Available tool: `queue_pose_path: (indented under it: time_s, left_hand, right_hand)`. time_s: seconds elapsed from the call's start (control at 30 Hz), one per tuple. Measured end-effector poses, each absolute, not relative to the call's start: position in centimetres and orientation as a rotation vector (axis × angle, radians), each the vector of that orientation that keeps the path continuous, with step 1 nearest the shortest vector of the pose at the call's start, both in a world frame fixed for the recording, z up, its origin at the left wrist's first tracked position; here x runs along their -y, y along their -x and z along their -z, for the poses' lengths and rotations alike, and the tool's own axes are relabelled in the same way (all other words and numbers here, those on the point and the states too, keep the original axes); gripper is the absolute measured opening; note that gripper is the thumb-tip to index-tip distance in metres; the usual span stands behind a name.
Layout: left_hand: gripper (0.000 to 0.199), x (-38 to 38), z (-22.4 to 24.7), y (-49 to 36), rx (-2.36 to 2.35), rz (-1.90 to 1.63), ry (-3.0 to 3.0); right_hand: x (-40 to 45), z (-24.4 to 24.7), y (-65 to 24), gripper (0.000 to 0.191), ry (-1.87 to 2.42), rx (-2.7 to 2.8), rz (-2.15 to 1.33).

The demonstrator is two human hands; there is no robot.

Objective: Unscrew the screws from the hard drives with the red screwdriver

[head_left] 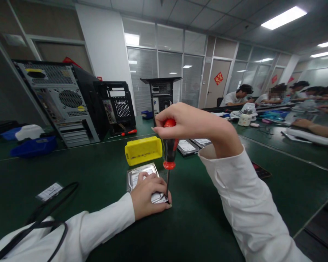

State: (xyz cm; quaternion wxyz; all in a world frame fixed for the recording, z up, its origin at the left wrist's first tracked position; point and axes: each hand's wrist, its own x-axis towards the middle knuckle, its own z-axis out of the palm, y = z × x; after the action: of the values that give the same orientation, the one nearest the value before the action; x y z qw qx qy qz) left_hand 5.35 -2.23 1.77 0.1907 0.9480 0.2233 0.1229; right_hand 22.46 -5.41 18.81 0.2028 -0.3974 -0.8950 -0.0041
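Observation:
A silver hard drive [142,170] lies on the green table, partly covered by my left hand [152,191]. The fingers of that hand bend over the drive and grip its near right corner. My right hand [177,122] is closed round the top of a red and black screwdriver [170,151], which stands nearly upright. Its shaft runs down to the drive's near right corner, beside my left fingers. Whether the tip sits in a screw is too small to tell. Just behind the drive is a yellow bin [143,150] with small dark bits, perhaps screws, inside.
More hard drives [186,146] lie behind my right hand. Computer cases [71,98] stand at the back left, with a second screwdriver [125,133] before them. A black cable [50,207] crosses my left sleeve near a card [49,191]. Other people [236,96] sit at the far right.

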Motion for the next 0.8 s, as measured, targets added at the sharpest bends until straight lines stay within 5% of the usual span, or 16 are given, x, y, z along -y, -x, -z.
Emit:
queue_pose_path:
  time_s: [0.5, 0.8]
  left_hand:
    - [0.008, 2.3, -2.2, -5.4, -0.643, -0.31, -2.647]
    - [0.007, 2.3, -2.0, -5.4, -0.641, -0.325, -2.642]
  right_hand:
    - [5.6, -19.1, -23.1, 0.015, 0.521, 2.569, -0.86]
    - [4.7, -18.7, -22.9, 0.019, 0.564, 2.559, -0.818]
